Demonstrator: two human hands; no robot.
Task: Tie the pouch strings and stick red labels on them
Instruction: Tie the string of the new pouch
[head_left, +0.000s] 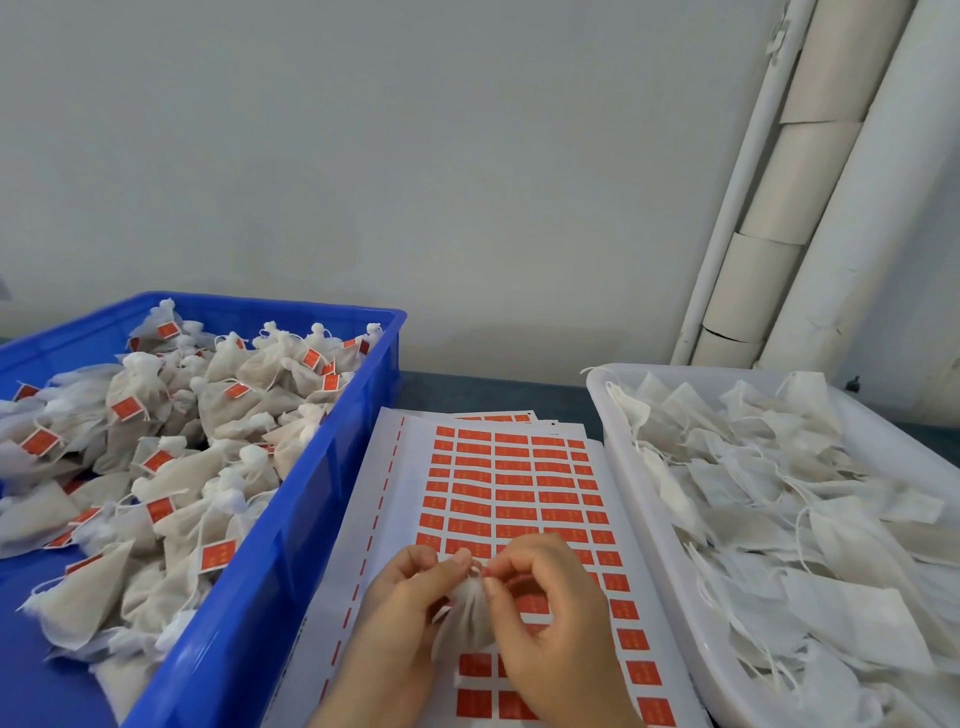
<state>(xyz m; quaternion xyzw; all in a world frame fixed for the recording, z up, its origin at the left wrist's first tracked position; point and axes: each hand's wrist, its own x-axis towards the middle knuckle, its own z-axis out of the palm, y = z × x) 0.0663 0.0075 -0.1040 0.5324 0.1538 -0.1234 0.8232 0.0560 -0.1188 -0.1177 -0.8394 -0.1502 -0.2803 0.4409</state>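
A small white pouch (466, 613) hangs between my two hands above the sheet of red labels (511, 486). My left hand (402, 603) pinches the pouch's gathered neck from the left. My right hand (545, 608) pinches the strings at the neck from the right, with its fingers curled over the pouch. The strings themselves are too thin and hidden to make out. The sheet lies flat on the table between two bins, with several rows of red stickers on it and gaps near my hands.
A blue crate (311, 499) on the left holds several tied pouches with red labels. A white tray (644, 519) on the right holds several flat pouches with loose strings. More label sheets lie under the top one. White pipes (769, 208) run up the wall at the right.
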